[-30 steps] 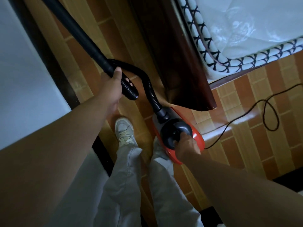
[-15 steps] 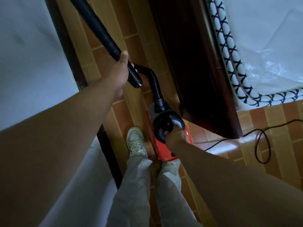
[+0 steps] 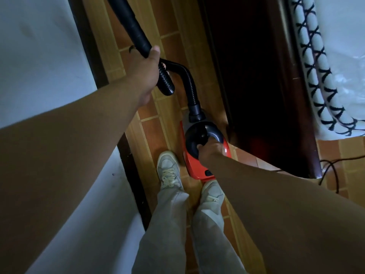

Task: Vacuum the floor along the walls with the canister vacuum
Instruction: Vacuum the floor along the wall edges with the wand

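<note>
The fingers (image 3: 132, 49) of the left hand (image 3: 147, 70) curled round the black tube (image 3: 130, 22) by the wall (image 3: 39, 56), and the right hand (image 3: 210, 153) gripped the red vacuum (image 3: 197, 167) beside the bed frame (image 3: 256, 76), whose corner could have snagged the trailing cord (image 3: 333, 172).

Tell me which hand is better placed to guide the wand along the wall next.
Left. The left hand grips the black wand nearest the wall; the right hand holds the red canister by its handle.

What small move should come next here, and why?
Probably push the wand forward along the baseboard: the left hand grips it pointing up the floor strip beside the bed frame, and the right hand holds the red canister.
</note>
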